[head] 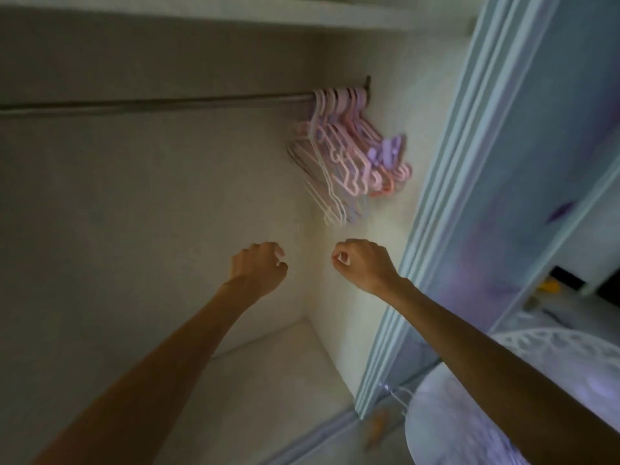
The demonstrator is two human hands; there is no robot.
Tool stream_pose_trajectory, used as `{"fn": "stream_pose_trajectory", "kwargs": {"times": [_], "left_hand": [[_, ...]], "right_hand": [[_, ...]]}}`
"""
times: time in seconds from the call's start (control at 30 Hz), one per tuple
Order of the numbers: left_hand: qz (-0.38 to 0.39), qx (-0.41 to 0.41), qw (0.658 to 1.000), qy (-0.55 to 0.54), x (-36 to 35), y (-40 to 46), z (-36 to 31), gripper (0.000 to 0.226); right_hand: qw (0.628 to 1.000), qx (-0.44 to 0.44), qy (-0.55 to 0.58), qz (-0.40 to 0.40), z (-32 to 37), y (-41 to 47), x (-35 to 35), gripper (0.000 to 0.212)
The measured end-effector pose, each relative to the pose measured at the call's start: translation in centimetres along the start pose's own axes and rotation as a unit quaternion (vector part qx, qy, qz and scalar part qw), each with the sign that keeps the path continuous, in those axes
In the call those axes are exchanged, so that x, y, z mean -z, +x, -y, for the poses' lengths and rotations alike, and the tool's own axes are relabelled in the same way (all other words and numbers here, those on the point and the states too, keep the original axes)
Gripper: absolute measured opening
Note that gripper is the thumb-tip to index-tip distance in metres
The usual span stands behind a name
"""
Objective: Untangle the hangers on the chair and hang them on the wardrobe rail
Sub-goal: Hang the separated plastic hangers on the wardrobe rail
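Hanging in a tight bunch at the far right end of the wardrobe rail [151,103], the hangers [345,152] are thin plastic ones, mostly pale pink, with a few lilac and one or two white or cream. Their hooks crowd together over the rail right beside its dark end bracket, and the bodies fan out downward, tilted toward the right side wall [369,263] of the wardrobe, the lowest tips blurred. Below them both bare arms reach up into the wardrobe. The left hand [258,266] has its fingers loosely curled with nothing in it. The right hand [364,263] is curled in a loose fist, thumb against fingertips, also holding nothing that can be made out. Neither hand touches the hangers. At lower right, a white chair [553,344] with an openwork back stands outside the pale blue sliding door [503,162].
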State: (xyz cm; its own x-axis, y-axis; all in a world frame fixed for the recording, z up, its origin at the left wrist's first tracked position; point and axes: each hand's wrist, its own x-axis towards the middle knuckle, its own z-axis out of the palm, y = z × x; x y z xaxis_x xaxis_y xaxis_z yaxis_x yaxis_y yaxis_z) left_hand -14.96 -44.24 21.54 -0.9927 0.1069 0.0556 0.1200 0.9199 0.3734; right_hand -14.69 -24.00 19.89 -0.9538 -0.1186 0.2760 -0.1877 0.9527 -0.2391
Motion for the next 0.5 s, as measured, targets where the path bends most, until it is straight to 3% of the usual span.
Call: {"fn": "stream_pose_trajectory", "kwargs": {"times": [0.23,0.5], "left_hand": [[0.184,-0.039,0.977,-0.102,-9.6,-3.6,-3.7,0.024],[0.373,-0.024,0.906,-0.199,-22.7,-6.2,-12.9,0.027]], "right_hand": [[0.972,-0.222,0.035,0.066,-7.9,-13.1,-3.5,0.019],[0.897,-0.415,0.026,0.151,-20.5,-27.8,-6.7,0.026]]}}
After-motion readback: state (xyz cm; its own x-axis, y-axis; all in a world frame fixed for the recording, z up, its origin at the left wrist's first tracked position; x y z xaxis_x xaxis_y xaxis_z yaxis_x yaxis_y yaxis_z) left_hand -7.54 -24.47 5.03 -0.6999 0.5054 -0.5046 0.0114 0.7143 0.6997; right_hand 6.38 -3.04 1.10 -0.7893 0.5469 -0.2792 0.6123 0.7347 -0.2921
